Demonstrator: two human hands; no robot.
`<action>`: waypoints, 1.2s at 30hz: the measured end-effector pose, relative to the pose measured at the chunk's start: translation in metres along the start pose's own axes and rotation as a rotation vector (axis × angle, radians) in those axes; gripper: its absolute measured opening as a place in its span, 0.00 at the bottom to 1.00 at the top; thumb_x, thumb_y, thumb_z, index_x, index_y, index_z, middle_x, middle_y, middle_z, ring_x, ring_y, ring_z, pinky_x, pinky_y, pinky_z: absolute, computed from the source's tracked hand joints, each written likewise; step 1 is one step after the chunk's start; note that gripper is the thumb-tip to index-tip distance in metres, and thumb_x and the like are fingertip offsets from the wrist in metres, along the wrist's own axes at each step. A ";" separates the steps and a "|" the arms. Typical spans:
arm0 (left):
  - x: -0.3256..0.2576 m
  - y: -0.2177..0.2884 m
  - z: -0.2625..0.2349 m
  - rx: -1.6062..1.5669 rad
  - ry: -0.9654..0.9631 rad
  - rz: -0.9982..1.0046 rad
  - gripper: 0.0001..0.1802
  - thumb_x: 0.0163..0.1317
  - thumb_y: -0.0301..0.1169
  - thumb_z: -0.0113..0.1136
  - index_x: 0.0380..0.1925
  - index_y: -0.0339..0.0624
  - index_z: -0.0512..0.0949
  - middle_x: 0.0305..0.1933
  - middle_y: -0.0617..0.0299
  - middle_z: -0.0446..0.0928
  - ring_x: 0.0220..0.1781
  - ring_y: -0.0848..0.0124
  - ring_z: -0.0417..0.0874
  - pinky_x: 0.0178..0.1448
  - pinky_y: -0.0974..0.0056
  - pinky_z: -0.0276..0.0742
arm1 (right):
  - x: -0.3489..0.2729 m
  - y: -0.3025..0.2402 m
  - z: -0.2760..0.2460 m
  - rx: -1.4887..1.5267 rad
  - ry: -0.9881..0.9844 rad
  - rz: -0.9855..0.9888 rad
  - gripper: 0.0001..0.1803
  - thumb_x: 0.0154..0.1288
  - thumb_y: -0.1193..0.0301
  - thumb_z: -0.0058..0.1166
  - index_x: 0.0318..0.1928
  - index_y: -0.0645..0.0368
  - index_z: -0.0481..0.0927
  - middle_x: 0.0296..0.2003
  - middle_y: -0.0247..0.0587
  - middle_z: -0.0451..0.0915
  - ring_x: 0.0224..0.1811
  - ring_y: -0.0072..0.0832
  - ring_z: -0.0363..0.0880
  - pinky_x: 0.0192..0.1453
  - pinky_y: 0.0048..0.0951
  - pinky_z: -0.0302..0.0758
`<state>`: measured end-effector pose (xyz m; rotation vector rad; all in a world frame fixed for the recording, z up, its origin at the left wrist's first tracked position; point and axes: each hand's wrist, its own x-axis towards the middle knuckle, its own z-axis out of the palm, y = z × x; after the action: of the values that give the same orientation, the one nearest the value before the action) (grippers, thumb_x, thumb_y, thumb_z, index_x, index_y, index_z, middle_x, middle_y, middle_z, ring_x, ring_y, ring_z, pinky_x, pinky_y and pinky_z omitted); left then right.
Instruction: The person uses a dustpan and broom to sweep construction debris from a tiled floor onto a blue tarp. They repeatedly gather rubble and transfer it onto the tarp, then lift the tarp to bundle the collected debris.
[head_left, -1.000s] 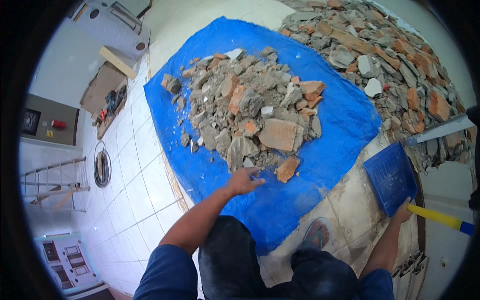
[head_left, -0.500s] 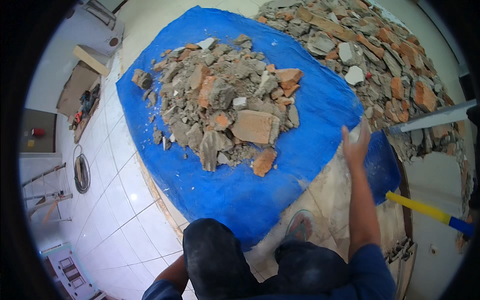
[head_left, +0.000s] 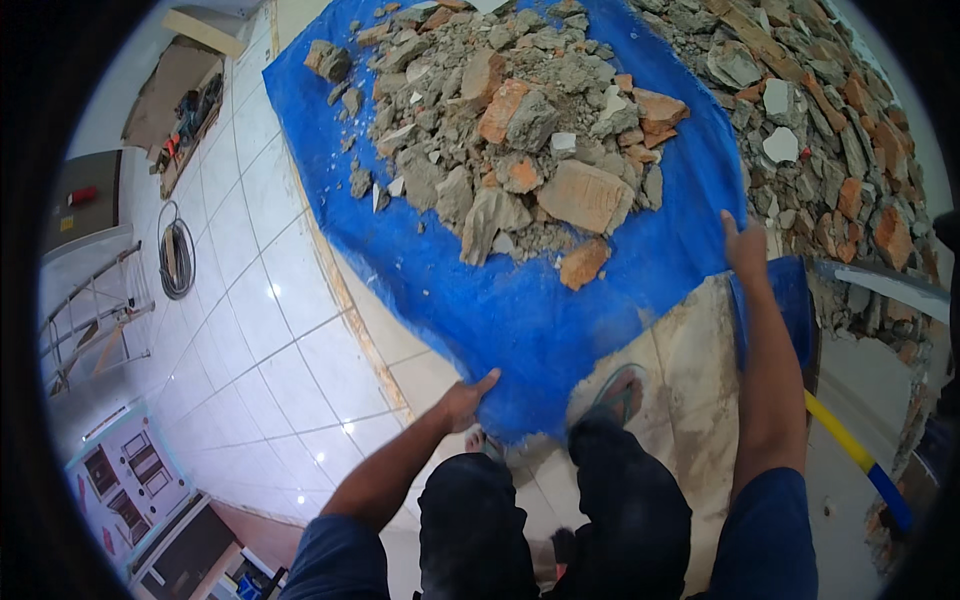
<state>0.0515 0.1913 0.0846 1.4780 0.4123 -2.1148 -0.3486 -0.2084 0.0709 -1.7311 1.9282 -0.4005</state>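
A blue tarp [head_left: 530, 330] lies spread on the floor in front of me, with a heap of rubble [head_left: 520, 140] on it: grey mortar lumps, dust and broken orange brick. My left hand [head_left: 466, 402] grips the tarp's near left edge, its thumb on top and the other fingers mostly hidden. At the right corner, my right hand [head_left: 746, 250] is closed on the tarp's edge, beside the larger debris pile. Just below that hand is a dark blue shovel blade [head_left: 795, 310], partly hidden by my forearm.
More broken brick and mortar [head_left: 850, 150] lies heaped at the right. The shovel's yellow handle [head_left: 838, 430] extends toward the lower right. A coiled cable [head_left: 177, 258] and a metal ladder [head_left: 90, 310] are on the left, past white floor tiles [head_left: 260, 340]. My sandalled foot [head_left: 622, 392] touches the tarp's near edge.
My left hand has come into view and taken hold of the tarp's near left edge. My right hand, open before, has closed on the right corner. The view has shifted.
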 end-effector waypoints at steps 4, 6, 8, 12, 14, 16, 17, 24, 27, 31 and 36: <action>-0.062 0.043 0.061 -0.007 -0.075 -0.156 0.34 0.72 0.37 0.60 0.67 0.24 0.61 0.67 0.42 0.72 0.67 0.53 0.76 0.74 0.48 0.70 | -0.018 -0.067 0.001 -0.032 -0.112 0.031 0.24 0.72 0.57 0.55 0.39 0.73 0.83 0.36 0.70 0.82 0.43 0.63 0.82 0.48 0.52 0.77; -0.093 0.047 0.087 -0.067 0.067 -0.150 0.32 0.72 0.36 0.59 0.67 0.25 0.62 0.65 0.43 0.73 0.65 0.52 0.77 0.73 0.47 0.71 | -0.026 -0.103 -0.003 -0.055 -0.100 0.101 0.24 0.72 0.58 0.54 0.38 0.73 0.83 0.35 0.70 0.82 0.42 0.63 0.82 0.48 0.53 0.77; -0.125 0.051 0.107 -0.193 0.153 -0.073 0.27 0.73 0.34 0.58 0.64 0.27 0.65 0.60 0.46 0.76 0.59 0.54 0.81 0.67 0.48 0.76 | -0.041 -0.137 -0.016 0.029 -0.148 0.164 0.24 0.72 0.58 0.54 0.38 0.74 0.82 0.35 0.71 0.82 0.42 0.63 0.82 0.48 0.52 0.77; -0.161 0.097 0.148 -0.296 0.255 0.085 0.12 0.76 0.33 0.50 0.51 0.36 0.73 0.46 0.55 0.81 0.45 0.62 0.85 0.50 0.56 0.84 | -0.079 -0.188 -0.052 0.041 -0.251 0.360 0.27 0.73 0.56 0.54 0.37 0.77 0.80 0.31 0.71 0.81 0.37 0.60 0.83 0.44 0.52 0.77; -0.159 0.125 0.177 -0.230 0.297 0.092 0.11 0.76 0.33 0.49 0.49 0.37 0.74 0.43 0.57 0.82 0.42 0.63 0.85 0.47 0.56 0.84 | -0.088 -0.198 -0.066 0.042 -0.276 0.289 0.24 0.74 0.59 0.52 0.39 0.73 0.83 0.35 0.69 0.82 0.40 0.63 0.82 0.48 0.53 0.77; -0.156 0.150 0.195 -0.264 0.284 0.077 0.17 0.77 0.38 0.50 0.55 0.37 0.74 0.50 0.57 0.82 0.48 0.62 0.85 0.54 0.55 0.83 | -0.089 -0.198 -0.071 0.104 -0.281 0.258 0.23 0.74 0.59 0.52 0.39 0.73 0.83 0.36 0.70 0.82 0.41 0.63 0.82 0.49 0.53 0.77; -0.156 0.161 0.200 -0.204 0.232 0.057 0.20 0.76 0.39 0.52 0.59 0.35 0.71 0.54 0.55 0.80 0.52 0.60 0.83 0.58 0.53 0.81 | -0.087 -0.196 -0.070 0.118 -0.304 0.209 0.23 0.74 0.59 0.52 0.39 0.73 0.83 0.36 0.70 0.82 0.41 0.63 0.82 0.49 0.53 0.77; -0.167 0.235 0.201 0.336 0.157 -0.056 0.25 0.66 0.27 0.62 0.61 0.28 0.72 0.59 0.49 0.78 0.57 0.58 0.82 0.63 0.55 0.78 | -0.083 -0.223 -0.032 -0.049 -0.205 0.296 0.23 0.73 0.61 0.53 0.36 0.75 0.81 0.31 0.68 0.81 0.37 0.59 0.83 0.43 0.50 0.75; -0.199 0.302 0.178 0.168 -0.016 -0.019 0.19 0.66 0.28 0.63 0.53 0.27 0.76 0.49 0.50 0.82 0.45 0.63 0.85 0.51 0.59 0.82 | -0.085 -0.296 -0.025 0.043 -0.203 0.353 0.24 0.73 0.60 0.54 0.30 0.72 0.81 0.26 0.66 0.80 0.33 0.62 0.81 0.39 0.53 0.74; -0.223 0.368 0.186 0.403 -0.035 0.285 0.17 0.68 0.34 0.63 0.43 0.27 0.79 0.37 0.54 0.82 0.36 0.67 0.84 0.40 0.61 0.81 | -0.066 -0.403 -0.047 0.206 -0.104 0.386 0.24 0.72 0.61 0.56 0.27 0.72 0.77 0.18 0.54 0.76 0.20 0.43 0.75 0.30 0.45 0.70; -0.192 0.432 0.221 0.740 0.072 0.271 0.28 0.71 0.47 0.59 0.38 0.23 0.79 0.34 0.51 0.82 0.36 0.67 0.83 0.39 0.61 0.79 | -0.078 -0.481 -0.054 0.038 -0.267 0.274 0.19 0.71 0.65 0.55 0.30 0.73 0.80 0.25 0.70 0.77 0.31 0.64 0.79 0.35 0.52 0.74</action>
<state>0.1801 -0.2312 0.3638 1.8633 -0.5876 -2.0839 0.0251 -0.2063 0.3880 -1.3906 1.9106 -0.0989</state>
